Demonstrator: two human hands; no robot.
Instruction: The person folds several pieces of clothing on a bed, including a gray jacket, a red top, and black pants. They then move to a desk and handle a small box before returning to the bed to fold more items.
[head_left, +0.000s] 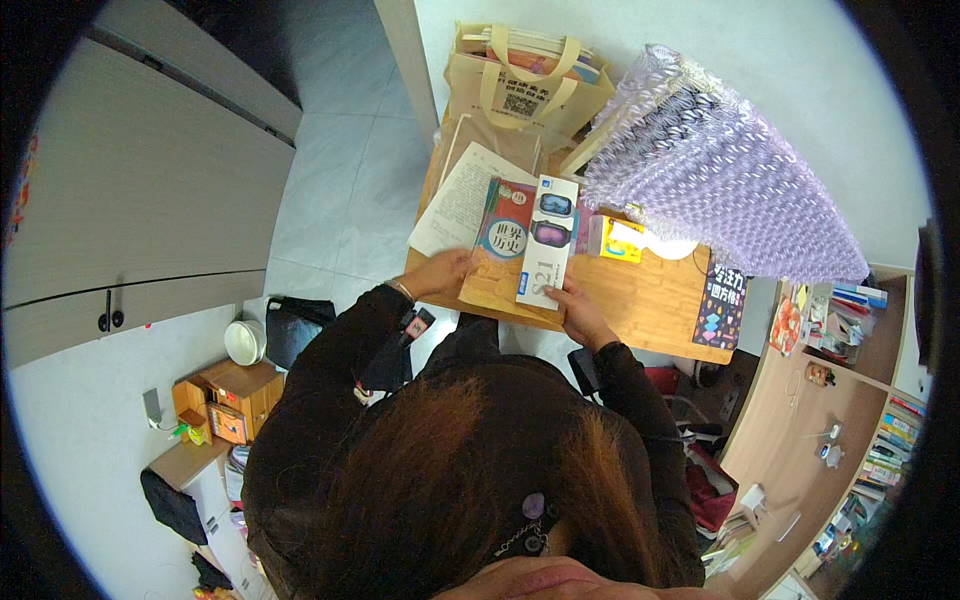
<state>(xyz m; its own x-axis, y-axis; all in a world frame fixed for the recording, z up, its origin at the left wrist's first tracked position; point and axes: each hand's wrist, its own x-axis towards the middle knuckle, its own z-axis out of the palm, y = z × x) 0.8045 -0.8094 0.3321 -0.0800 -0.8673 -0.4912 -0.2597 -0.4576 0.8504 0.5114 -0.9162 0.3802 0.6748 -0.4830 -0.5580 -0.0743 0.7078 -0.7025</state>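
Observation:
My left hand (444, 273) grips the lower left side of a history textbook (505, 237), which has a reddish and blue cover. Over the textbook's right part lies a long white smartwatch box (548, 244) with pictures of two watches. My right hand (583, 311) holds the box's lower right corner, thumb on top; whether it also holds the book beneath cannot be told. A printed paper sheet (454, 206) lies beyond the left hand, partly under the book. All this is at the left part of a wooden table (637, 304).
A cream tote bag (465, 90) full of books stands at the table's back. A lilac knitted cover (720, 165) drapes over something at the back right. A yellow box (621, 240) and a dark booklet (720, 307) lie on the right. Shelving (787, 405) stands farther right.

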